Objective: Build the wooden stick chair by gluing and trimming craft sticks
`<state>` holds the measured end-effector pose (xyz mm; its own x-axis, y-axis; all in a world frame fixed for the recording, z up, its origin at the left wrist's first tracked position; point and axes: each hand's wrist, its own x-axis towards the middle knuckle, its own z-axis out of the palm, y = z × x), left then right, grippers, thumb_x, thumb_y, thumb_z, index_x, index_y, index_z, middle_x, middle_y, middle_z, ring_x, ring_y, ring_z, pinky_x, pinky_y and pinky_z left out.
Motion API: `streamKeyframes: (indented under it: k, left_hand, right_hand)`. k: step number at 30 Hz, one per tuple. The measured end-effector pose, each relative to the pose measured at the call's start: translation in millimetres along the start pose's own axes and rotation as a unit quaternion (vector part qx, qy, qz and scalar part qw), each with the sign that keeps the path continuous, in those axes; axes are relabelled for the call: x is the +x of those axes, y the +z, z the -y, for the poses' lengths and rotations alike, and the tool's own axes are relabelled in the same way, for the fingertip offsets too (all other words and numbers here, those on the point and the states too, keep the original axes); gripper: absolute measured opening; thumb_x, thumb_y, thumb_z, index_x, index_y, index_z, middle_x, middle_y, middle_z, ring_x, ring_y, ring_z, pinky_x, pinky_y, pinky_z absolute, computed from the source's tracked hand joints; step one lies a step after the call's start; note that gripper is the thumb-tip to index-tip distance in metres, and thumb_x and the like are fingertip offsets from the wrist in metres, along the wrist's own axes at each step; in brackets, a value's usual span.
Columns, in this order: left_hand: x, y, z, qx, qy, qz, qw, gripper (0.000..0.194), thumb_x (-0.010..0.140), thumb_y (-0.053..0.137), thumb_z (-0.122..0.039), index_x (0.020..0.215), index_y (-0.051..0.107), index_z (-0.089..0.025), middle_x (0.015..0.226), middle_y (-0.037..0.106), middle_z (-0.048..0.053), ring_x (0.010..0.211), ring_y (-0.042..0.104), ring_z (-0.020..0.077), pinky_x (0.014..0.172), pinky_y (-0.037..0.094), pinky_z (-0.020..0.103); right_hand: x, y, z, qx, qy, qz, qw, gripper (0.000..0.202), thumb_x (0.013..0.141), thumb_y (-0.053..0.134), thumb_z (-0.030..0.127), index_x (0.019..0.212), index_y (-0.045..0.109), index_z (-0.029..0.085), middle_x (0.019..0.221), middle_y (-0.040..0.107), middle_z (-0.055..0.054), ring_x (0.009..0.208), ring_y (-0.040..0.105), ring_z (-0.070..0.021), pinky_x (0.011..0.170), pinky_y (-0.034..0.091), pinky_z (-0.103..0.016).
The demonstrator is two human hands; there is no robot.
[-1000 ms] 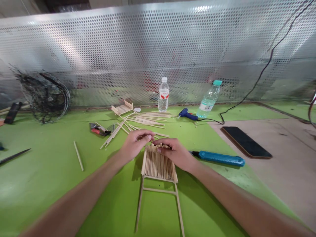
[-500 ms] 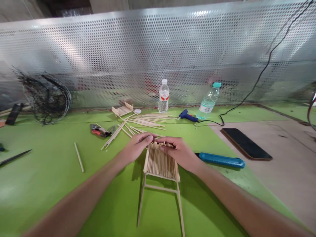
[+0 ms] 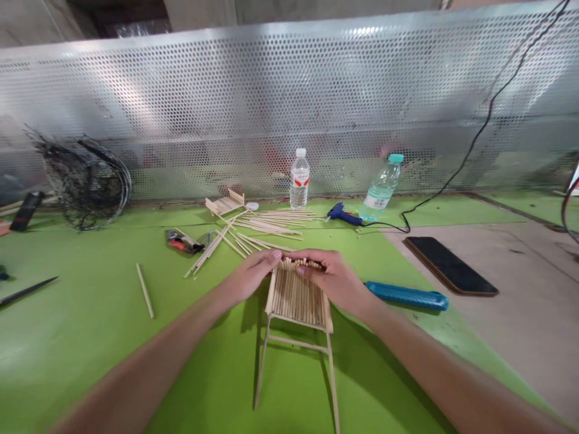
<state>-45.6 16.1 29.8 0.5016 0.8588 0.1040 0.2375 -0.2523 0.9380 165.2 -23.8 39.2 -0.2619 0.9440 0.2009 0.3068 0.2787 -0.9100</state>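
Note:
A small chair-like frame made of thin wooden sticks (image 3: 301, 298) stands on the green table in front of me, its slatted panel between my hands and two long legs reaching toward me. My left hand (image 3: 257, 271) grips the far left corner of the panel, thumb on top. My right hand (image 3: 328, 274) is closed over the far right part, its thumb against the slats and its fingers behind the row of stick ends. The far underside is hidden by my hands.
Beyond lie loose wooden sticks (image 3: 271, 223), a small stick piece (image 3: 227, 204), pliers (image 3: 183, 241) and a blue glue gun (image 3: 344, 214). Two bottles (image 3: 299, 184) stand before the perforated metal screen (image 3: 253, 90). Rightward are a blue utility knife (image 3: 407, 295) and a phone (image 3: 450, 265); leftward, a wire coil (image 3: 90, 184).
The stick frame has shifted very slightly to the right. My left fingers have drawn in closer to its far edge, and my right hand keeps its hold.

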Motion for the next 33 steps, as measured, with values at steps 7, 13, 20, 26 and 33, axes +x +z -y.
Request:
streamKeyframes:
  k: [7, 13, 20, 26, 33]
  left_hand:
    - [2.9, 1.6, 5.8, 0.007, 0.003, 0.011, 1.000, 0.039, 0.093, 0.051, -0.057, 0.106, 0.075, -0.029, 0.105, 0.074, 0.006, 0.100, 0.066, 0.0265, 0.089, 0.051, 0.042]
    - [3.5, 1.4, 4.8, 0.010, 0.014, 0.018, 1.000, 0.042, 0.093, 0.051, -0.056, 0.108, 0.073, -0.025, 0.102, 0.073, 0.006, 0.098, 0.065, 0.0250, 0.091, 0.049, 0.041]
    - [3.1, 2.4, 2.4, 0.019, 0.009, 0.017, 1.000, 0.042, 0.092, 0.052, -0.057, 0.104, 0.074, -0.024, 0.098, 0.074, 0.007, 0.091, 0.066, 0.0240, 0.088, 0.049, 0.041]
    - [1.2, 4.3, -1.6, 0.013, 0.013, 0.021, 1.000, 0.043, 0.093, 0.051, -0.056, 0.114, 0.071, -0.024, 0.108, 0.073, 0.007, 0.101, 0.065, 0.0253, 0.090, 0.048, 0.040]
    - [2.9, 6.2, -0.3, 0.007, 0.016, 0.032, 0.999, 0.046, 0.092, 0.052, -0.057, 0.117, 0.071, -0.024, 0.107, 0.073, 0.008, 0.099, 0.066, 0.0241, 0.091, 0.048, 0.039]
  right_hand:
    - [-0.6, 0.0, 3.5, -0.006, 0.002, 0.006, 1.000, 0.032, 0.091, 0.061, 0.024, 0.121, 0.072, 0.028, 0.115, 0.075, -0.003, 0.107, 0.068, -0.0212, 0.092, 0.052, -0.037]
    - [0.0, -1.2, 3.7, -0.015, 0.000, 0.002, 1.000, 0.034, 0.090, 0.062, 0.023, 0.122, 0.072, 0.028, 0.116, 0.075, -0.003, 0.108, 0.067, -0.0215, 0.096, 0.050, -0.038]
    - [-0.2, -0.9, 2.6, -0.027, -0.004, 0.006, 1.000, 0.036, 0.089, 0.064, 0.024, 0.123, 0.071, 0.030, 0.120, 0.074, -0.002, 0.111, 0.067, -0.0220, 0.097, 0.051, -0.038]
    - [-1.3, -0.1, 0.3, -0.039, -0.017, 0.015, 0.999, 0.037, 0.088, 0.064, 0.022, 0.124, 0.071, 0.029, 0.119, 0.074, -0.002, 0.110, 0.068, -0.0227, 0.099, 0.050, -0.040]
    - [-2.3, -1.8, 7.1, -0.046, -0.018, 0.018, 0.999, 0.039, 0.089, 0.063, 0.021, 0.127, 0.068, 0.032, 0.122, 0.073, -0.001, 0.114, 0.066, -0.0221, 0.098, 0.052, -0.039]
